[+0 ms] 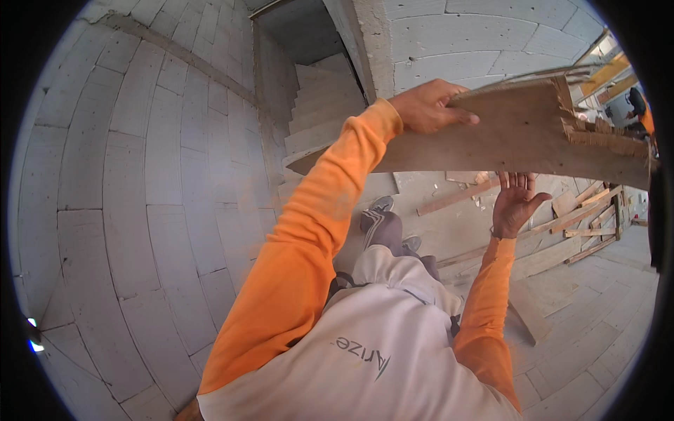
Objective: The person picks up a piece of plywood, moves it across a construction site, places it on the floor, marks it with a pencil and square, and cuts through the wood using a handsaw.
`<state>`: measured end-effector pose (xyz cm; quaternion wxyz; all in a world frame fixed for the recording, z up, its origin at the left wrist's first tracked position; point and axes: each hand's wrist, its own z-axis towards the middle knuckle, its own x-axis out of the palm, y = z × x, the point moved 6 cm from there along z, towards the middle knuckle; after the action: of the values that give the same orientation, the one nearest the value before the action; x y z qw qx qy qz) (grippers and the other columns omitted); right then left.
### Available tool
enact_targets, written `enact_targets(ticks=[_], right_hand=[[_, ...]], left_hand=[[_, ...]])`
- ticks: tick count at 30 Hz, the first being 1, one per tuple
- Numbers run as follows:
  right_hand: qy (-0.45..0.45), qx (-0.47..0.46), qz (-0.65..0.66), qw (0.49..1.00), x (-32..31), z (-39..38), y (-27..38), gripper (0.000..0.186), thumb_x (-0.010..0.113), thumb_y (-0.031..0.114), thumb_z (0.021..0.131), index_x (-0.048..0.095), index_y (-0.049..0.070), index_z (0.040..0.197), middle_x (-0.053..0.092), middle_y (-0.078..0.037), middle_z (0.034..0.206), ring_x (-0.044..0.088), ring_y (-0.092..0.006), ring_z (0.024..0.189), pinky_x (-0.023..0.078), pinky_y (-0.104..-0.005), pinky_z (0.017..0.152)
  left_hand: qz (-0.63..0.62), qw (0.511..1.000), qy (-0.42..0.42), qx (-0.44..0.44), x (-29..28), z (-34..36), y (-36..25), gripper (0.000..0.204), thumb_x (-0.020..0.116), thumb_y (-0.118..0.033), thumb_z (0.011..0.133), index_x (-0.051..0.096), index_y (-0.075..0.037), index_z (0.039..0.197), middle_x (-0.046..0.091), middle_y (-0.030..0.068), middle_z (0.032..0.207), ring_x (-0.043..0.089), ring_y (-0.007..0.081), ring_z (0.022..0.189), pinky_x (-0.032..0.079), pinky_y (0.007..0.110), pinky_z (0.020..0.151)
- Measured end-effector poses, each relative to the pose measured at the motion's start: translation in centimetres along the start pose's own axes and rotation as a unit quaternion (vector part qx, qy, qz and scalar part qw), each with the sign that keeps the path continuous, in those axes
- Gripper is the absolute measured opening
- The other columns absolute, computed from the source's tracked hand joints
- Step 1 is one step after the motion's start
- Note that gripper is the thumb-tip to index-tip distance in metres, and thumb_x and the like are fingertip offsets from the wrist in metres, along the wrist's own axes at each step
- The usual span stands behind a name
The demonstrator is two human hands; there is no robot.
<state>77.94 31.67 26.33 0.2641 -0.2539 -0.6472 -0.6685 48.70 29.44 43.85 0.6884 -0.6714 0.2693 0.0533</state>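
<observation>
A long brown plywood board (505,133) with a splintered right end is held up in front of me. My left hand (432,107) is closed over its upper edge, with the thumb on the near face and the other fingers partly hidden behind. Below the board's lower edge, my right hand (518,205) is open, palm showing and fingers stretched upward. Its fingertips reach the lower edge; whether they press on the board I cannot tell.
A concrete staircase (323,105) rises beyond the board's left end. Grey block walls (133,175) stand to the left and ahead. Loose timber planks (590,217) lie on the right, and another plank (456,198) lies on the floor near my feet (382,205).
</observation>
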Motion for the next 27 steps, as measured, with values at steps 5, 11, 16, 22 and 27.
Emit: enact_targets(ticks=[5, 11, 16, 22, 27], right_hand=[[-0.086, -0.034, -0.038, 0.995, -1.3, -3.1, 2.9, 0.100, 0.050, 0.084, 0.088, 0.041, 0.010, 0.154, 0.042, -0.013, 0.157, 0.040, -0.0298, 0.146, 0.030, -0.0497, 0.123], [-0.119, -0.074, -0.071, 0.988, -3.2, -6.8, 3.8, 0.106, 0.048, 0.086, 0.087, 0.027, 0.014, 0.161, 0.030, -0.012, 0.164, 0.032, -0.0292, 0.150, 0.028, -0.0504, 0.125], [-0.158, -0.150, -0.090, 0.972, -3.1, -8.4, 4.6, 0.106, 0.049, 0.088, 0.085, 0.030, 0.015, 0.160, 0.031, -0.011, 0.163, 0.033, -0.0309, 0.149, 0.027, -0.0502, 0.125], [-0.179, -0.146, -0.077, 0.970, -4.1, -8.9, 4.4, 0.108, 0.048, 0.092, 0.082, 0.034, 0.016, 0.158, 0.036, -0.010, 0.160, 0.037, -0.0321, 0.146, 0.031, -0.0514, 0.122], [-0.201, -0.143, -0.056, 0.967, -2.1, -8.8, 3.7, 0.109, 0.050, 0.093, 0.080, 0.037, 0.015, 0.156, 0.038, -0.010, 0.158, 0.039, -0.0325, 0.145, 0.035, -0.0526, 0.121]], left_hand=[[-0.058, 0.990, 0.051, 0.118, 8.3, 1.7, -0.1, 0.040, 0.068, -0.031, 0.095, 0.069, -0.002, 0.123, 0.074, 0.0190, 0.105, 0.068, 0.0322, 0.096, 0.050, 0.041, 0.088], [0.055, 0.990, 0.123, 0.041, 13.1, 2.6, 0.5, 0.046, 0.067, -0.038, 0.093, 0.067, -0.011, 0.131, 0.072, 0.0202, 0.099, 0.068, 0.0336, 0.096, 0.050, 0.044, 0.086], [0.000, 0.990, 0.095, 0.104, 15.6, 3.8, 0.6, 0.059, 0.072, -0.045, 0.087, 0.065, -0.012, 0.135, 0.072, 0.0214, 0.104, 0.068, 0.0354, 0.101, 0.051, 0.046, 0.088], [0.000, 0.990, -0.007, 0.138, 15.3, 3.5, -0.2, 0.078, 0.074, -0.053, 0.083, 0.058, -0.005, 0.142, 0.069, 0.0187, 0.123, 0.064, 0.0347, 0.115, 0.043, 0.047, 0.106], [0.059, 0.911, -0.305, 0.272, 12.1, -1.0, 1.6, 0.080, 0.073, -0.054, 0.087, 0.051, -0.005, 0.146, 0.059, 0.0163, 0.137, 0.056, 0.0353, 0.126, 0.034, 0.048, 0.116]])
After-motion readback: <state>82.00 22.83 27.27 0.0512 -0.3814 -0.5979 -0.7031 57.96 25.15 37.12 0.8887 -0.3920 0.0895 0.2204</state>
